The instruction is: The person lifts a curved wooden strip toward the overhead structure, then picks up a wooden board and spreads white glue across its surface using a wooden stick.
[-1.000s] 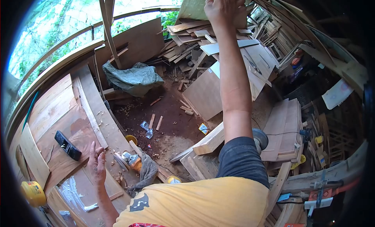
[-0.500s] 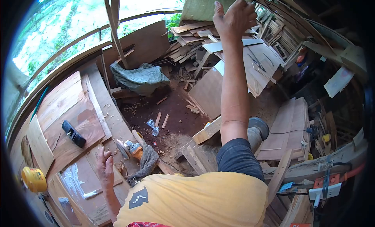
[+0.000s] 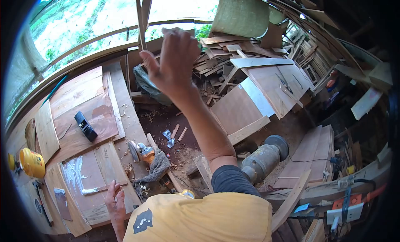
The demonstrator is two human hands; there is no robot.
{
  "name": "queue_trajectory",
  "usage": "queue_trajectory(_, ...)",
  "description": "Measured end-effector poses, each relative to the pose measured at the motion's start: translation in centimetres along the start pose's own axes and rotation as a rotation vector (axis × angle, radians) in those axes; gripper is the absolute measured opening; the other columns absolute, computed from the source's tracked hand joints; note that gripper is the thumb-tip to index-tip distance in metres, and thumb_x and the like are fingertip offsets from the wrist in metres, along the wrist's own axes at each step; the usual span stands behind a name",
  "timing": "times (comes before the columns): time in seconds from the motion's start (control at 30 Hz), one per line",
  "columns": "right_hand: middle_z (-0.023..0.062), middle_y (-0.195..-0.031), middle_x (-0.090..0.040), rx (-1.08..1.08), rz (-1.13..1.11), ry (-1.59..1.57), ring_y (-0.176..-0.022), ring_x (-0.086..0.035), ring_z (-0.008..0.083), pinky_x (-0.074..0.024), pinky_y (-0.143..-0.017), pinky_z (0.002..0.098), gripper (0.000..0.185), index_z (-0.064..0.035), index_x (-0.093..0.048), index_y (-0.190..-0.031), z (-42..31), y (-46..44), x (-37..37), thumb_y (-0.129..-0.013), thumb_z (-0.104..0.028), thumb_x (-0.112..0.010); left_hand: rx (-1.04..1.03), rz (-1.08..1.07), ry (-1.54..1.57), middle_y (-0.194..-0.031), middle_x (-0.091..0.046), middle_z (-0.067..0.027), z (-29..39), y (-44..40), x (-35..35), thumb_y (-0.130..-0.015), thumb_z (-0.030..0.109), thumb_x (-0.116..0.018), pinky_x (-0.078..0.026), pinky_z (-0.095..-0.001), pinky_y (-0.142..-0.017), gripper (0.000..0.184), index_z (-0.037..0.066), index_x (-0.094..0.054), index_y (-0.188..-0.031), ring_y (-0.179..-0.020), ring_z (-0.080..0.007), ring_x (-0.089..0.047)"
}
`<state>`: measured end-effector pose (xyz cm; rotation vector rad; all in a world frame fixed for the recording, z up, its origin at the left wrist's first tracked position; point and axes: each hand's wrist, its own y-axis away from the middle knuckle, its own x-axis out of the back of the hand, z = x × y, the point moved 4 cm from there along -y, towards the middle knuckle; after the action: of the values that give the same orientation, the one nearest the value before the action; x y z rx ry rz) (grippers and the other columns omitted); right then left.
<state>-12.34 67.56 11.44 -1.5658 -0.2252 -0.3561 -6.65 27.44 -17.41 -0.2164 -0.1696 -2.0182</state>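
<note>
My right hand (image 3: 177, 63) is raised in front of me, thumb apart from the slightly bent fingers, and nothing shows in it. It hangs in the air above the shop floor, touching nothing. Low on the left, my left hand (image 3: 115, 202) has loosely bent, parted fingers and appears to hold nothing. It is beside the bench's front edge, near a wooden panel (image 3: 89, 169) smeared with white paste. Past that hand lies a power tool with a round disc (image 3: 133, 151) and an orange body, partly covered by a grey cloth (image 3: 157, 167).
A black block-shaped tool (image 3: 86, 126) lies on the boards, with a yellow tub (image 3: 32, 163) farther left. A grey motor with a disc (image 3: 262, 160) stands at right. Stacked planks (image 3: 233, 48), leaning panels (image 3: 237, 106) and a white power socket (image 3: 345, 213) surround the floor.
My right arm has swung left and lower from its high reach. The view has turned, so the bench and motor show more fully. My left hand stays low by the bench.
</note>
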Motion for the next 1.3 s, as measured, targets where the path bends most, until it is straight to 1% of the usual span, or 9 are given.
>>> queue_trajectory(0.1, 0.0173, -0.105, -0.049, 0.097, 0.102, 0.011, -0.1, -0.045, 0.0331, -0.0312, -0.082, 0.0487, 0.062, -0.0023, -0.053, -0.112, -2.7, 1.5, -1.5, -0.096, -0.062, -0.051, 0.053, 0.003, -0.105, -0.12, -0.066, -0.021, -0.1, 1.7, -0.2, -0.093, 0.003, -0.06, -0.052, -0.0365, -0.096, 0.048, -0.002, -0.053, -0.14, -0.108, -0.0259, -0.066)
queue_trajectory(0.23, 0.0206, -0.107, -0.054, -0.013, 0.055, -0.139, -0.098, -0.053, 0.0371, -0.0401, -0.086, 0.0489, 0.055, -0.0011, -0.055, -0.113, -4.0, 5.8, -4.1, -0.087, -0.045, -0.075, 0.024, 0.034, -0.234, -0.123, -0.065, -0.0225, 4.0, 3.2, -0.5, -0.09, 0.003, -0.062, -0.05, -0.0384, -0.097, 0.045, -0.003, -0.056, -0.135, -0.112, -0.0344, -0.065)
queue_trajectory(0.37, 0.0181, -0.11, -0.063, 0.189, 0.042, -0.089, -0.101, -0.057, 0.0363, -0.0439, -0.091, 0.0465, 0.056, -0.0011, -0.062, -0.119, -6.4, 6.5, -4.8, -0.086, -0.043, -0.078, -0.047, 0.099, -0.288, -0.122, -0.065, -0.0218, 2.4, 6.2, 1.2, -0.092, 0.006, -0.066, -0.054, -0.0349, -0.09, 0.046, -0.003, -0.055, -0.135, -0.111, -0.0288, -0.066)
queue_trajectory(0.57, 0.0193, -0.118, -0.059, -0.203, -0.263, -0.389, -0.102, -0.057, 0.0301, -0.0464, -0.09, 0.0416, 0.065, 0.0046, -0.059, -0.124, -12.6, 12.5, -7.2, -0.088, -0.047, -0.076, -0.055, 0.22, -0.285, -0.112, -0.065, -0.0225, 0.5, 9.7, 4.4, -0.089, 0.004, -0.069, -0.056, -0.0358, -0.08, 0.047, -0.003, -0.055, -0.133, -0.093, -0.0323, -0.069)
queue_trajectory(0.77, 0.0122, -0.108, -0.056, -0.286, -0.613, -0.615, -0.09, -0.053, 0.0203, -0.047, -0.082, 0.0342, 0.054, 0.0043, -0.059, -0.121, -24.8, 20.3, -7.0, -0.092, -0.039, -0.074, -0.041, 0.339, -0.279, -0.108, -0.066, -0.0222, -2.5, 13.5, 10.7, -0.087, 0.003, -0.071, -0.057, -0.0372, -0.078, 0.045, -0.004, -0.057, -0.13, -0.09, -0.0335, -0.069)
queue_trajectory(0.9, 0.0148, -0.095, -0.061, -0.288, -0.87, -0.587, -0.084, -0.059, 0.0263, -0.049, -0.077, 0.0383, 0.028, 0.004, -0.061, -0.112, -31.1, 27.2, -6.5, -0.093, -0.016, -0.069, -0.023, 0.533, -0.368, -0.106, -0.069, -0.0208, -6.3, 16.9, 18.5, -0.086, 0.005, -0.074, -0.058, -0.035, -0.081, 0.039, -0.004, -0.063, -0.122, -0.095, -0.0303, -0.071)
queue_trajectory(1.07, 0.0185, -0.099, -0.061, -0.167, -0.99, -0.46, -0.093, -0.061, 0.0343, -0.05, -0.082, 0.0429, 0.027, 0.0014, -0.06, -0.108, -34.9, 35.0, -7.6, -0.09, -0.016, -0.07, 0.094, 0.588, -0.384, -0.099, -0.071, -0.0171, -13.6, 22.1, 29.7, -0.089, 0.01, -0.072, -0.058, -0.0343, -0.075, 0.032, 0.0, -0.066, -0.119, -0.084, -0.0261, -0.072)
queue_trajectory(1.13, 0.0191, -0.106, -0.06, -0.073, -1.026, -0.342, -0.1, -0.06, 0.0362, -0.05, -0.086, 0.045, 0.031, -0.0012, -0.06, -0.113, -35.3, 37.0, -8.3, -0.089, -0.019, -0.071, 0.24, 0.653, -0.171, -0.102, -0.073, -0.014, -17.9, 24.4, 33.3, -0.092, 0.012, -0.07, -0.057, -0.0309, -0.078, 0.03, 0.001, -0.067, -0.119, -0.086, -0.0161, -0.071)
queue_trajectory(1.3, 0.0194, -0.119, -0.056, 0.0, -1.157, -0.132, -0.113, -0.053, 0.0398, -0.0464, -0.093, 0.0497, 0.042, -0.0055, -0.058, -0.122, -36.5, 37.8, -7.9, -0.087, -0.024, -0.073, 0.453, 0.822, 0.42, -0.099, -0.071, -0.0066, -24.7, 27.2, 37.4, -0.099, 0.021, -0.065, -0.056, -0.0284, -0.074, 0.027, 0.005, -0.065, -0.121, -0.081, -0.0128, -0.069)
